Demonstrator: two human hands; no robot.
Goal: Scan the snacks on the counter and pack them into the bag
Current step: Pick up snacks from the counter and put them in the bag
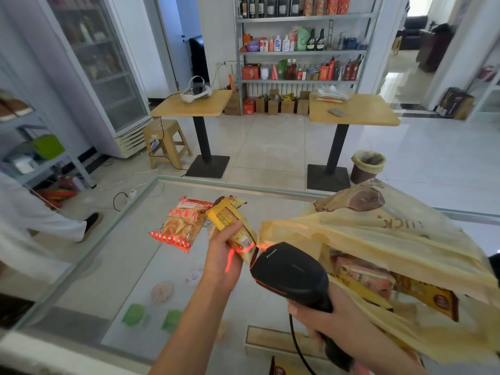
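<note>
My left hand [225, 255] grips a yellow snack packet [231, 220] held above the glass counter [113, 266]. My right hand [322, 320] holds a black barcode scanner [289, 269] aimed at the packet's lower end, and its red light falls across the packet and my left hand. A red-and-orange bag of potato chips [180, 224] lies on the counter just left of the packet. At the right, a translucent yellow plastic bag [392, 239] stands open toward me with several snack packs [378, 280] inside.
A person in white stands at the left beside the counter. Beyond the counter are two wooden tables [194, 104] [351, 109], a stool [165, 139], a bin [368, 165], a glass-door fridge [102, 63] and stocked shelves [300, 50]. The scanner's cable [297, 345] hangs down near me.
</note>
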